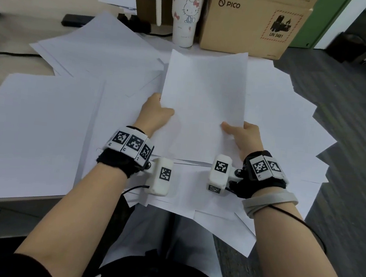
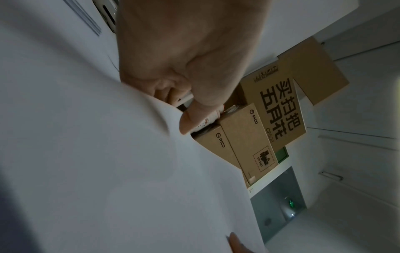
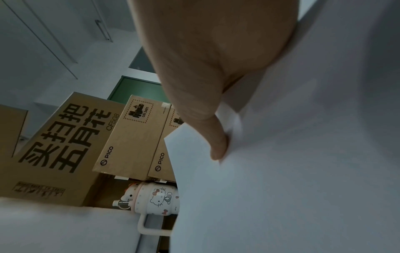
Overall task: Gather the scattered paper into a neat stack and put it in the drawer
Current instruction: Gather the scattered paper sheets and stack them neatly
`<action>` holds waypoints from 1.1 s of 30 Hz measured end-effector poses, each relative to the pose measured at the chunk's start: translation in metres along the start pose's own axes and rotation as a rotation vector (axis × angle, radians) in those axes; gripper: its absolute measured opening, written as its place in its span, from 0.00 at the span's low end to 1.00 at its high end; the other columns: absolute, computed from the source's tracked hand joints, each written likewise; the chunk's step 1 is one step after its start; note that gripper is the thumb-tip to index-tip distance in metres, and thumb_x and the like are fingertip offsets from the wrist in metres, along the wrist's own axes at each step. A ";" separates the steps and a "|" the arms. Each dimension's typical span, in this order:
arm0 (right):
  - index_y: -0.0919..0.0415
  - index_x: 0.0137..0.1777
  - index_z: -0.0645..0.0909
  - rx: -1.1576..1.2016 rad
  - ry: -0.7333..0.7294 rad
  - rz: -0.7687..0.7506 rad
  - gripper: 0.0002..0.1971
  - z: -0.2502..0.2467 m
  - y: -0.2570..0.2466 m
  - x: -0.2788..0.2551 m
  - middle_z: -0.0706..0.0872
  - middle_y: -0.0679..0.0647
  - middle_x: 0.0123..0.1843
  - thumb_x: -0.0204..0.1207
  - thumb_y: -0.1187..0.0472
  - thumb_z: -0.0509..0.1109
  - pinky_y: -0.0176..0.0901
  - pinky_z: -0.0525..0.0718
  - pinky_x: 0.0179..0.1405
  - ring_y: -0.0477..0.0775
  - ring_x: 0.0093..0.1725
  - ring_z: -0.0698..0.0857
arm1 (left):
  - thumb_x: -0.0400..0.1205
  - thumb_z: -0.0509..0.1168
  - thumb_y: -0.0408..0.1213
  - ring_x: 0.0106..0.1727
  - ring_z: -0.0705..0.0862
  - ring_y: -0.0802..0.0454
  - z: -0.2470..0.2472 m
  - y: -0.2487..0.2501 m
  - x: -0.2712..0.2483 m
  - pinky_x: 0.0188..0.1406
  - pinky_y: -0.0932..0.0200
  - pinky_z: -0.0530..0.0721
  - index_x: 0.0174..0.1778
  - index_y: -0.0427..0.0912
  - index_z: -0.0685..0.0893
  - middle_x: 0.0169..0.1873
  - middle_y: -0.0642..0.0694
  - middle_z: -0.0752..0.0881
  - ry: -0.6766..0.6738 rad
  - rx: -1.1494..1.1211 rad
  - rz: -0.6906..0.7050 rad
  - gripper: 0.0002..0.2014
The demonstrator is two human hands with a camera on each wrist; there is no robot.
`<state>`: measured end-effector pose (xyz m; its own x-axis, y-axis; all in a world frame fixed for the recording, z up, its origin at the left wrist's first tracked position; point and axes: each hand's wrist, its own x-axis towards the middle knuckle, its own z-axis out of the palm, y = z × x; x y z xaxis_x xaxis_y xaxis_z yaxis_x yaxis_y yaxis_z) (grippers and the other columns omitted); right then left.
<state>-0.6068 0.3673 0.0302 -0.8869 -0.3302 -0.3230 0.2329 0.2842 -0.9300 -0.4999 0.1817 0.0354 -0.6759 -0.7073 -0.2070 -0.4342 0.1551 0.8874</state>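
Note:
A small bundle of white sheets is lifted off the desk, upright and tilted away from me. My left hand grips its left edge, thumb on the front face. My right hand grips its right edge the same way. In the left wrist view the left hand pinches the bundle; in the right wrist view the thumb of my right hand presses on the bundle. Many loose sheets lie scattered over the desk around and under the bundle. No drawer is in view.
A white cartoon-cat tumbler and a brown PICO carton stand at the back of the desk. A black power strip lies at the back left. Sheets hang over the desk's right edge above grey floor.

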 end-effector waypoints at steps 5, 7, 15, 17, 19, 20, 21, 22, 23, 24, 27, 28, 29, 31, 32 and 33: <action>0.71 0.53 0.84 0.027 0.017 -0.012 0.11 -0.004 0.006 -0.006 0.87 0.61 0.46 0.73 0.67 0.75 0.57 0.85 0.54 0.59 0.44 0.85 | 0.81 0.64 0.33 0.76 0.68 0.44 -0.025 -0.013 -0.008 0.74 0.53 0.69 0.78 0.39 0.67 0.76 0.42 0.69 0.136 0.117 -0.021 0.28; 0.69 0.52 0.84 0.058 0.019 -0.023 0.09 -0.006 0.008 -0.009 0.87 0.60 0.45 0.73 0.67 0.75 0.56 0.85 0.53 0.59 0.44 0.85 | 0.80 0.66 0.36 0.79 0.65 0.44 -0.033 -0.020 -0.015 0.77 0.49 0.67 0.79 0.38 0.65 0.78 0.41 0.67 0.146 0.094 -0.050 0.31; 0.62 0.43 0.85 0.178 -0.046 -0.255 0.02 -0.002 -0.002 -0.041 0.89 0.51 0.38 0.75 0.68 0.72 0.47 0.87 0.44 0.50 0.37 0.87 | 0.84 0.65 0.36 0.48 0.83 0.59 -0.034 0.000 -0.046 0.34 0.77 0.79 0.72 0.39 0.73 0.52 0.49 0.83 0.086 -0.287 0.050 0.20; 0.62 0.43 0.86 0.254 -0.057 -0.350 0.02 -0.002 -0.011 -0.051 0.90 0.49 0.38 0.76 0.68 0.72 0.44 0.87 0.42 0.49 0.39 0.88 | 0.83 0.64 0.30 0.48 0.84 0.53 -0.039 0.011 -0.051 0.34 0.72 0.82 0.65 0.42 0.76 0.47 0.49 0.85 0.151 -0.356 0.145 0.14; 0.64 0.44 0.86 0.320 -0.074 -0.423 0.01 -0.002 -0.021 -0.059 0.90 0.52 0.40 0.76 0.67 0.73 0.46 0.87 0.44 0.53 0.42 0.88 | 0.82 0.62 0.25 0.46 0.84 0.51 -0.044 0.021 -0.056 0.43 0.63 0.84 0.55 0.47 0.77 0.44 0.50 0.86 0.203 -0.413 0.247 0.12; 0.64 0.45 0.86 0.337 -0.076 -0.450 0.01 -0.001 -0.025 -0.063 0.90 0.53 0.42 0.76 0.67 0.73 0.47 0.88 0.45 0.53 0.43 0.88 | 0.81 0.61 0.23 0.45 0.84 0.53 -0.046 0.025 -0.060 0.45 0.61 0.83 0.51 0.49 0.76 0.43 0.50 0.86 0.213 -0.446 0.292 0.14; 0.65 0.46 0.86 0.349 -0.075 -0.468 0.02 -0.001 -0.029 -0.065 0.90 0.54 0.43 0.76 0.67 0.73 0.48 0.88 0.46 0.53 0.43 0.88 | 0.80 0.60 0.21 0.43 0.85 0.55 -0.048 0.028 -0.065 0.45 0.61 0.83 0.49 0.50 0.76 0.42 0.50 0.86 0.211 -0.485 0.328 0.16; 0.65 0.47 0.86 0.358 -0.075 -0.477 0.03 -0.002 -0.031 -0.067 0.90 0.54 0.43 0.75 0.67 0.73 0.47 0.88 0.45 0.53 0.44 0.89 | 0.78 0.59 0.20 0.41 0.85 0.57 -0.050 0.031 -0.070 0.43 0.63 0.82 0.48 0.50 0.76 0.40 0.51 0.85 0.202 -0.530 0.354 0.17; 0.65 0.48 0.86 0.362 -0.079 -0.476 0.03 -0.002 -0.031 -0.069 0.91 0.53 0.43 0.75 0.67 0.73 0.45 0.87 0.45 0.52 0.44 0.89 | 0.76 0.60 0.19 0.40 0.84 0.58 -0.050 0.032 -0.074 0.42 0.64 0.81 0.47 0.49 0.76 0.39 0.51 0.85 0.186 -0.576 0.370 0.17; 0.65 0.48 0.86 0.362 -0.085 -0.467 0.04 -0.002 -0.030 -0.070 0.91 0.52 0.42 0.75 0.67 0.74 0.44 0.87 0.44 0.52 0.43 0.89 | 0.74 0.62 0.21 0.41 0.84 0.57 -0.050 0.031 -0.078 0.42 0.64 0.80 0.46 0.48 0.77 0.39 0.51 0.85 0.169 -0.613 0.374 0.16; 0.64 0.45 0.86 0.344 -0.081 -0.417 0.03 -0.002 -0.021 -0.076 0.91 0.50 0.40 0.72 0.67 0.76 0.43 0.86 0.43 0.50 0.41 0.89 | 0.67 0.65 0.28 0.47 0.83 0.52 -0.044 0.024 -0.087 0.48 0.60 0.80 0.44 0.47 0.79 0.42 0.50 0.85 0.130 -0.662 0.360 0.13; 0.64 0.44 0.86 0.345 -0.077 -0.405 0.03 0.000 -0.018 -0.078 0.91 0.50 0.39 0.72 0.67 0.76 0.43 0.87 0.43 0.50 0.41 0.89 | 0.66 0.65 0.28 0.47 0.82 0.52 -0.040 0.023 -0.091 0.48 0.60 0.80 0.42 0.46 0.79 0.41 0.50 0.85 0.130 -0.664 0.361 0.12; 0.63 0.44 0.86 0.351 -0.076 -0.399 0.04 0.002 -0.017 -0.081 0.91 0.50 0.39 0.71 0.68 0.77 0.44 0.88 0.44 0.51 0.41 0.89 | 0.67 0.65 0.29 0.45 0.82 0.54 -0.035 0.022 -0.094 0.47 0.63 0.80 0.41 0.45 0.78 0.40 0.50 0.84 0.142 -0.664 0.362 0.10; 0.63 0.44 0.86 0.374 -0.075 -0.395 0.05 0.004 -0.016 -0.085 0.90 0.53 0.41 0.70 0.68 0.77 0.48 0.88 0.48 0.53 0.43 0.89 | 0.68 0.66 0.29 0.40 0.81 0.58 -0.030 0.022 -0.099 0.43 0.67 0.79 0.40 0.44 0.77 0.37 0.52 0.83 0.187 -0.683 0.365 0.09; 0.64 0.45 0.87 0.382 -0.073 -0.394 0.05 0.004 -0.016 -0.086 0.90 0.53 0.41 0.70 0.68 0.77 0.48 0.88 0.49 0.53 0.43 0.89 | 0.69 0.67 0.28 0.39 0.81 0.59 -0.030 0.023 -0.099 0.42 0.68 0.79 0.40 0.44 0.76 0.36 0.53 0.83 0.211 -0.698 0.363 0.09; 0.64 0.45 0.87 0.382 -0.072 -0.394 0.05 0.003 -0.016 -0.086 0.90 0.54 0.41 0.70 0.68 0.78 0.48 0.88 0.48 0.53 0.43 0.89 | 0.72 0.67 0.28 0.37 0.81 0.59 -0.031 0.023 -0.099 0.41 0.68 0.79 0.41 0.44 0.77 0.34 0.54 0.84 0.224 -0.706 0.352 0.09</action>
<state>-0.5327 0.3884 0.0721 -0.9100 -0.4098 0.0637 0.0289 -0.2159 -0.9760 -0.4244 0.2337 0.0895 -0.5354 -0.8307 0.1525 0.3086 -0.0244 0.9509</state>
